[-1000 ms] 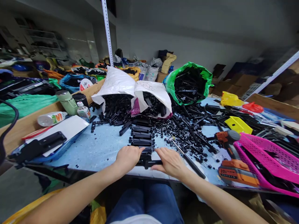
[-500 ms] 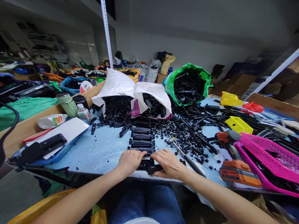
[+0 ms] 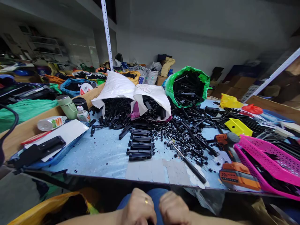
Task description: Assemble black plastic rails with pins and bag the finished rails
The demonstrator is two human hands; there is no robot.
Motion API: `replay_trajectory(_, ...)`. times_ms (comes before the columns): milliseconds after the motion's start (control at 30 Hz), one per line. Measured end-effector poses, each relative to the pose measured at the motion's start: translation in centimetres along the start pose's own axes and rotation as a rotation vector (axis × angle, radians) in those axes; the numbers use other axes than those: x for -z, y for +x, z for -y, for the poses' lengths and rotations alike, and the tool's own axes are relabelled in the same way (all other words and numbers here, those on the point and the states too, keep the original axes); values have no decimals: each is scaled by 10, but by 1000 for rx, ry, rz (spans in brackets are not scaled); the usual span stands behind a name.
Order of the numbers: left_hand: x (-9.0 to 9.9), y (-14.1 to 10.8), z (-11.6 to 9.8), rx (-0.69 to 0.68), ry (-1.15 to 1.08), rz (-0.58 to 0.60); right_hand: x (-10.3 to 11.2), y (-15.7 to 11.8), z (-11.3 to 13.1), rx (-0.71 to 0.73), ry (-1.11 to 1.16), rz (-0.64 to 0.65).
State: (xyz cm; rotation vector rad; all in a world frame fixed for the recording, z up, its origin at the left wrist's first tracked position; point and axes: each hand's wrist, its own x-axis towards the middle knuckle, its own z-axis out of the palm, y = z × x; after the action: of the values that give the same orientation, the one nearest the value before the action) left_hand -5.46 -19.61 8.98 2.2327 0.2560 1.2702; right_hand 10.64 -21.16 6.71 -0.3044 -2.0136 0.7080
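My left hand [image 3: 140,204], with a gold ring on one finger, is closed in front of my lap, below the table's front edge. Beside it, my right hand [image 3: 173,207] is curled into a fist too, knuckles up. Whatever either hand may hold is hidden under the fingers. Beyond them on the blue tabletop, several long black plastic parts [image 3: 140,155] lie stacked in a row, one behind another. Flat grey cardboard pieces [image 3: 156,171] cover the table edge nearest my hands. A hammer [image 3: 188,164] with a black grip lies to their right.
Two white sacks [image 3: 118,86] and a green bag [image 3: 207,82] spill black parts and screws [image 3: 187,140]. At right are an orange cordless drill [image 3: 239,175] and a pink basket [image 3: 264,150]. A blue tray [image 3: 72,145], bottles and a green flask [image 3: 67,106] stand left.
Both hands have drawn back from the table edge to my lap. The black part they were handling there is gone from the edge, and the cardboard is uncovered.
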Motion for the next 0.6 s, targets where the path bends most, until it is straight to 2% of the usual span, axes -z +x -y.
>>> replay_trajectory(67,-15,-3,-2,-56,3,-171,-26,-4,-17,39,45,-272)
replay_trajectory(133,-27,-7,2,-95,79,-248,-44,-6,-34,-46,-58,-567)
replay_trajectory(167,-31,-9,7,-110,132,-237,-47,-7,-41,-97,-136,-681)
replay_trajectory(200,-33,-12,13,-130,195,-194,-46,-7,-48,-157,-222,-736)
replay_trajectory(233,-33,-15,21,-139,276,-137,-39,-8,-53,-202,-317,-712)
replay_trajectory(267,-31,-19,31,-136,373,-84,-27,-9,-57,-249,-434,-663)
replay_trajectory(333,-22,-26,57,-72,599,30,13,-17,-60,-362,-711,-564)
replay_trajectory(400,-10,-33,84,56,792,182,66,-34,-55,-500,-969,-611)
replay_trajectory(467,-2,-38,105,204,891,335,122,-59,-43,-684,-1187,-649)
replay_trajectory(533,-2,-36,116,350,939,380,173,-87,-26,-826,-1367,-621)
replay_trajectory(600,-10,-25,121,499,962,313,215,-111,-11,-1066,-1515,-611)
